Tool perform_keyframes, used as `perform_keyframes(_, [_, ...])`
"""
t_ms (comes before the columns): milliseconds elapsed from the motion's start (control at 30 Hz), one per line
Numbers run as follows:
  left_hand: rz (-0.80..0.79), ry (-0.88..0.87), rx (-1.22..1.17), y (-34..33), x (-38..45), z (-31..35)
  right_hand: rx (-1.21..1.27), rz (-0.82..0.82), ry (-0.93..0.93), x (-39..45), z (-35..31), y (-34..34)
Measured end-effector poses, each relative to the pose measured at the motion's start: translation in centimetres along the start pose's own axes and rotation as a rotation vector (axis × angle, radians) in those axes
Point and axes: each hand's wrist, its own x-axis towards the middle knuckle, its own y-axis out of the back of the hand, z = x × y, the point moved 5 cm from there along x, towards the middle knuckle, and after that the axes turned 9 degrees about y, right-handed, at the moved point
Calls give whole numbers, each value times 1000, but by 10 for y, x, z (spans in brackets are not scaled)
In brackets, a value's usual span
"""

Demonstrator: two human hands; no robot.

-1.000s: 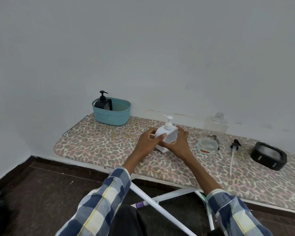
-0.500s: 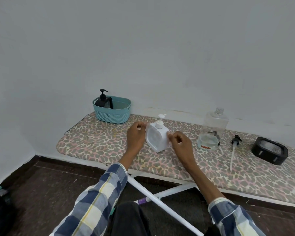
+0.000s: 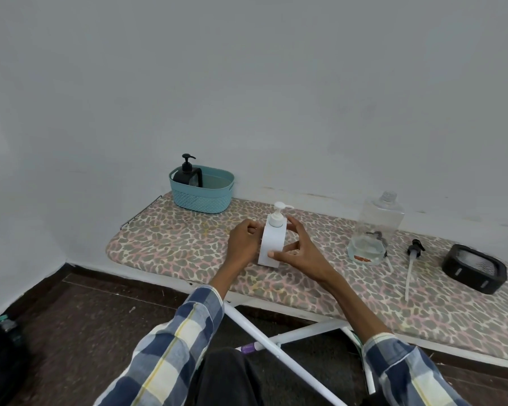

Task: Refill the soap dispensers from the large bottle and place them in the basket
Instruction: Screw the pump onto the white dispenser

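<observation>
While both hands work it, white soap dispenser (image 3: pixel 272 242) stands upright on ironing board (image 3: pixel 170 244), white pump head on, nozzle pointing away from the basket. Right hand (image 3: pixel 301 253) pinches dispenser: thumb on its near lower face, forefinger up by the far shoulder, other fingers curled loose behind. Left hand (image 3: pixel 242 244) has fingers curled against dispenser's basket-side edge, gripping it; exact finger contact partly hidden by the knuckles.

Everything placed relative to the dispenser: teal basket (image 3: pixel 203 197) well apart, toward the wall at the board's blunt end, with a black pump dispenser (image 3: pixel 187 174) inside it against the end farthest from the white one. Large clear bottle (image 3: pixel 374 230) on the opposite side, near but not touching, cap off, threaded neck bare, only a little liquid at the bottom. A thin tube with a dark fitting lies by the bottle's base, blurred through the plastic. Loose black pump (image 3: pixel 414 253) with long dip tube lies flat beyond the bottle. Black soap dish (image 3: pixel 474 268) lies farther still on that side. Plaid sleeves at bottom, white board legs under the board, dark floor.
</observation>
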Motion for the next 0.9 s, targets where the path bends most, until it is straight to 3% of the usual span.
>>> perform_keyframes(133, [8, -128, 38, 18, 9, 5, -68, -47, 9, 22, -3, 4])
perform_keyframes(333, [461, -266, 115, 92, 48, 3, -159, -28, 38, 60, -23, -2])
perform_keyframes(433, [564, -321, 171, 130, 75, -6, -141, 39, 62, 86, -35, -9])
perform_keyframes(700, [438, -295, 348, 159, 139, -51, -59, 234, 106, 200, -68, -32])
perform_keyframes(900, [388, -298, 331, 158, 139, -53, -88, 186, 71, 272, -73, -75])
